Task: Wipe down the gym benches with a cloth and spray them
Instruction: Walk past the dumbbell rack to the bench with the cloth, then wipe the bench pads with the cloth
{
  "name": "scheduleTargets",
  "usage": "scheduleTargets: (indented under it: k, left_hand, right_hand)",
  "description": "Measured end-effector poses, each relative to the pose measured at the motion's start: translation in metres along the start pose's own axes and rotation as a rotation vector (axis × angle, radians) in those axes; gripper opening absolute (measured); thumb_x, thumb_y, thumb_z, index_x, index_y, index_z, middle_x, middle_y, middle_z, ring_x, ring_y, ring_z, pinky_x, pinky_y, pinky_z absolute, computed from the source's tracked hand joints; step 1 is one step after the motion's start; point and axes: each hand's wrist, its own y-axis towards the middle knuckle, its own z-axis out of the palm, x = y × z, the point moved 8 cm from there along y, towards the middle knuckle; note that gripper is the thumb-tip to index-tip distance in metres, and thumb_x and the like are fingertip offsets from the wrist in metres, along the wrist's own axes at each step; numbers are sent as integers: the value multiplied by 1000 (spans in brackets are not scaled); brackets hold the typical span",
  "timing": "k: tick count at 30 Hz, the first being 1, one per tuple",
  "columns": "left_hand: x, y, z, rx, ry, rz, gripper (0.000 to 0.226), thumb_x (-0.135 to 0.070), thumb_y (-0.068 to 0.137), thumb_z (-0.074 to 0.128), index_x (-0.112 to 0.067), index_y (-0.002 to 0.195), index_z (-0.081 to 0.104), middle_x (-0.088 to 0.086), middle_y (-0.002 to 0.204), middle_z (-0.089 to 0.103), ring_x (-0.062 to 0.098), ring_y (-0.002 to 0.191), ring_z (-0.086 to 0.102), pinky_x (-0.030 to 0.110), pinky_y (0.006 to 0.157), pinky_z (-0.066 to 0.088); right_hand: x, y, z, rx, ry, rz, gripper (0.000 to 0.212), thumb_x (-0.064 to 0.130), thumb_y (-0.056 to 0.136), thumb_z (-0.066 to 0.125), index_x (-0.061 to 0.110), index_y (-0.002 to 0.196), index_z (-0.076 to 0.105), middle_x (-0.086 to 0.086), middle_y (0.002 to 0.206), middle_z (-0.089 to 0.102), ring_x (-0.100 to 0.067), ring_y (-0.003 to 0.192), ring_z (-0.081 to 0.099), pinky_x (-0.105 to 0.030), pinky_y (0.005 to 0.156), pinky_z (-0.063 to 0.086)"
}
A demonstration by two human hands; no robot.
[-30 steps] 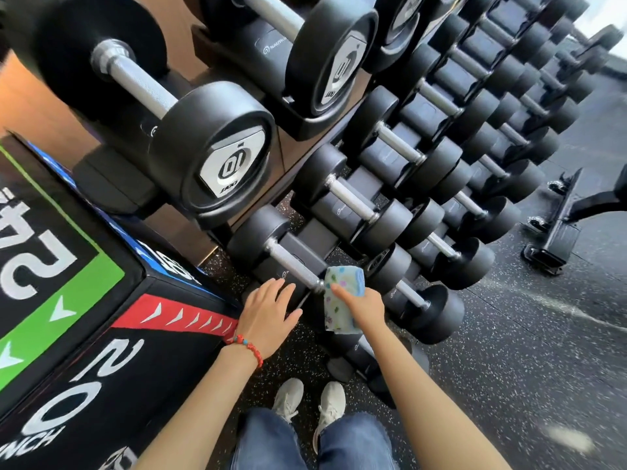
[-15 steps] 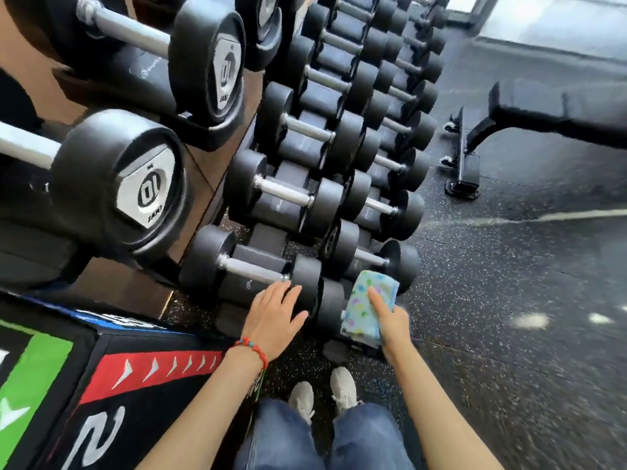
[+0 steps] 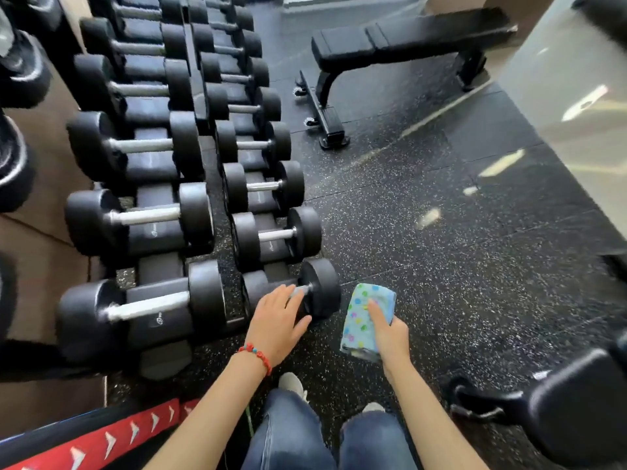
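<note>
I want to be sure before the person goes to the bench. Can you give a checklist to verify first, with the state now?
1. Cloth held in right hand: ok.
2. Left hand free: not ok, it rests on the nearest dumbbell.
3. Spray bottle at hand: not ok, none in view.
4. Bench top clear of things: ok.
5. Floor path to the bench clear: ok.
6. Cloth damp or dry: cannot tell.
</note>
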Motion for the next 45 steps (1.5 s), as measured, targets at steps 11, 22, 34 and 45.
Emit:
scheduleTargets:
  k: [11, 22, 34, 45]
  left_hand:
    - [-176, 24, 60, 130, 77, 277, 50, -30, 87, 63, -3, 128, 52, 18, 133, 52, 34, 127, 44, 45, 105, 34]
    - [-399, 19, 144, 249, 70, 597, 50, -31, 85, 66, -3, 125, 55, 18, 130, 55, 36, 123, 48, 48, 100, 40]
    - [-523, 63, 214, 416, 81, 777, 56, -44, 95, 41, -14, 142, 33, 6, 150, 32, 22, 140, 21, 36, 113, 16]
    - [-570, 114, 251, 443, 35, 685, 53, -37, 93, 51, -9, 137, 42, 14, 142, 43, 30, 135, 32, 43, 108, 27]
  right_hand:
    - [-41, -10, -198, -265, 192, 18, 21, 32, 85, 64, 14, 75, 60, -10, 85, 66, -27, 80, 65, -43, 72, 54]
    - [-109, -45, -422, -579, 403, 65, 25, 29, 86, 63, 6, 96, 62, -11, 91, 65, -25, 83, 64, -35, 66, 53]
    - [-136, -29, -517, -753, 526, 157, 28, 35, 86, 61, 7, 89, 60, -5, 86, 65, -18, 77, 63, -27, 56, 51]
    - [-94, 41, -579, -655, 380, 113, 13, 26, 89, 59, 14, 86, 61, 0, 82, 65, -10, 70, 63, -20, 46, 50]
